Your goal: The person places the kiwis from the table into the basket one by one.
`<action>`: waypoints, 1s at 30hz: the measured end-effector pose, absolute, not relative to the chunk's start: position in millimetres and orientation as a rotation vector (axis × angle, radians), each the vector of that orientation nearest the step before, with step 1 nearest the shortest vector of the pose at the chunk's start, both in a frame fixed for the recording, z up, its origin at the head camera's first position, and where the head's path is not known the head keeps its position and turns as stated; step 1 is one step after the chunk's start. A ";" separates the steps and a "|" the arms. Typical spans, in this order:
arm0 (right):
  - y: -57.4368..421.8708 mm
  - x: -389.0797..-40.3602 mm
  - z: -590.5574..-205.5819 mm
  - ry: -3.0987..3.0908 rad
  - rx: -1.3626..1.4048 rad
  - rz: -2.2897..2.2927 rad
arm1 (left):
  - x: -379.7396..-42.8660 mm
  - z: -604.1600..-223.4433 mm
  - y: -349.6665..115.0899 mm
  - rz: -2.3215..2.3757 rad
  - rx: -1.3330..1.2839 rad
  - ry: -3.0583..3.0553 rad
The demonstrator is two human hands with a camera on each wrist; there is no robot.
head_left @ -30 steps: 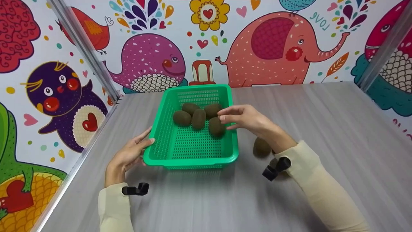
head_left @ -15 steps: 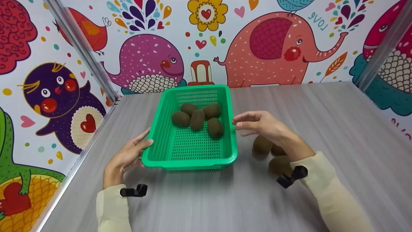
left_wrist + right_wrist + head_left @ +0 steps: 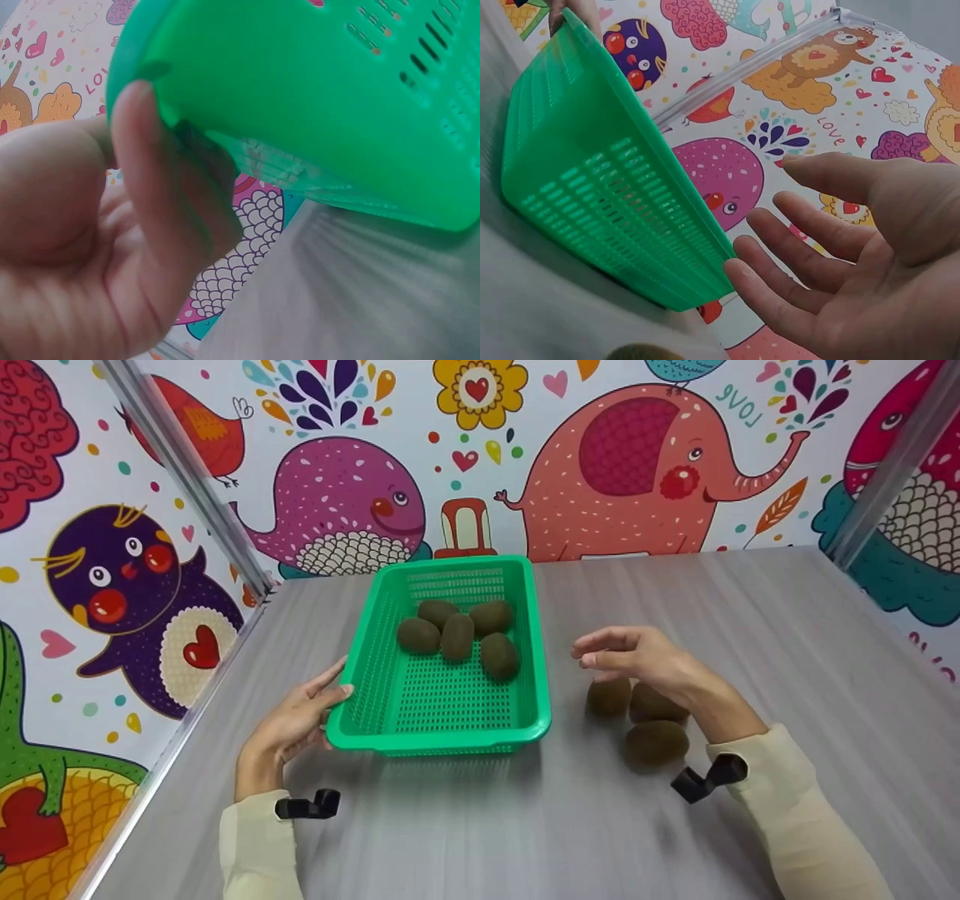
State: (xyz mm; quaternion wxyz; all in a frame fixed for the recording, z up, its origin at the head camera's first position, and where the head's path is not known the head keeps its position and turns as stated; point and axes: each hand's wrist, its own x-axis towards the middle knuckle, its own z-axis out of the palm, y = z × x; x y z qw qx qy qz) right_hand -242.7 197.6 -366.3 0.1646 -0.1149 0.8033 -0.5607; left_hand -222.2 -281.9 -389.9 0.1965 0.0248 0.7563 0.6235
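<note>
A green plastic basket (image 3: 442,741) with slotted walls holds several brown kiwis (image 3: 457,638), grouped toward its far half. My left hand (image 3: 289,724) grips the basket's left rim; in the left wrist view its thumb (image 3: 139,120) lies at the rim and the fingers bend beneath. Three more kiwis (image 3: 657,744) lie on the table right of the basket. Over them hovers my right hand (image 3: 652,660), its fingers loosely bent and holding nothing. The right wrist view shows that palm (image 3: 870,262) bare beside the basket's outer wall (image 3: 600,180).
The grey wood-grain table (image 3: 450,832) runs back to a wall (image 3: 480,457) printed with cartoon animals. Metal posts (image 3: 187,480) stand at the corners. A black wrist mount (image 3: 709,778) sits on each sleeve.
My right hand has drawn away from the basket to the right, coming over the loose kiwis. The kiwi by its fingers one second ago now lies in the basket. My left hand keeps its grip.
</note>
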 end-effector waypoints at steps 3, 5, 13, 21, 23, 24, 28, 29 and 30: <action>206.6 -244.6 -370.0 2.297 -0.341 -1.580 | -221.7 -389.9 -282.7 1.753 0.070 2.104; 213.7 -246.5 -371.9 2.297 -0.331 -1.572 | -221.4 -389.7 -283.1 1.757 0.071 2.097; 245.0 -253.1 -377.8 2.262 -0.254 -1.616 | -221.9 -389.3 -283.0 1.760 0.074 2.096; 271.9 -257.9 -384.9 2.220 -0.381 -1.653 | -221.4 -389.0 -281.1 1.759 0.060 2.115; 277.2 -259.5 -387.0 2.213 -0.395 -1.656 | -221.2 -389.2 -281.0 1.756 0.056 2.118; 279.8 -260.2 -388.1 2.213 -0.394 -1.656 | -221.1 -389.2 -280.9 1.755 0.052 2.120; 289.2 -262.7 -392.0 2.243 -0.362 -1.640 | -221.6 -389.2 -281.0 1.744 0.047 2.130; 291.3 -263.3 -392.8 2.252 -0.351 -1.633 | -221.8 -389.0 -281.0 1.742 0.045 2.135; 293.4 -263.9 -393.7 2.263 -0.343 -1.624 | -222.0 -388.9 -281.0 1.740 0.045 2.139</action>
